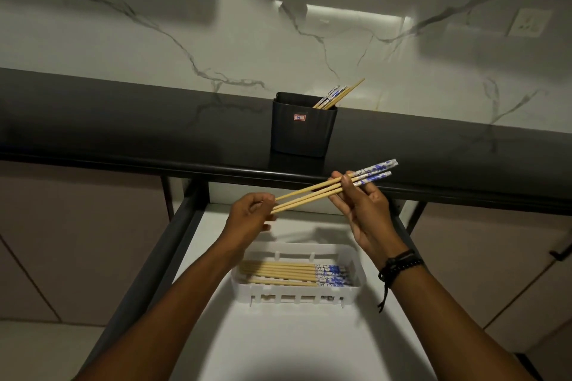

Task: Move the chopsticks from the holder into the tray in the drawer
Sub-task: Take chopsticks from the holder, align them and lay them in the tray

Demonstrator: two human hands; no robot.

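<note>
I hold three wooden chopsticks (312, 192) with blue-and-white ends level above the open drawer (216, 334). My right hand (362, 210) pinches them near the patterned ends, and my left hand (252, 215) grips the thin tips. Below, a white slotted tray (356, 286) in the drawer holds several chopsticks (291, 274) lying side by side, patterned ends to the right. A black holder (301, 130) stands on the dark countertop with a few chopsticks (339, 96) leaning out at its right corner.
The dark countertop (123, 120) runs across the view with a marble-patterned wall behind it. Cabinet fronts flank the drawer on both sides. A wall socket (529, 23) sits at the upper right. The drawer's white floor extends in front of the tray.
</note>
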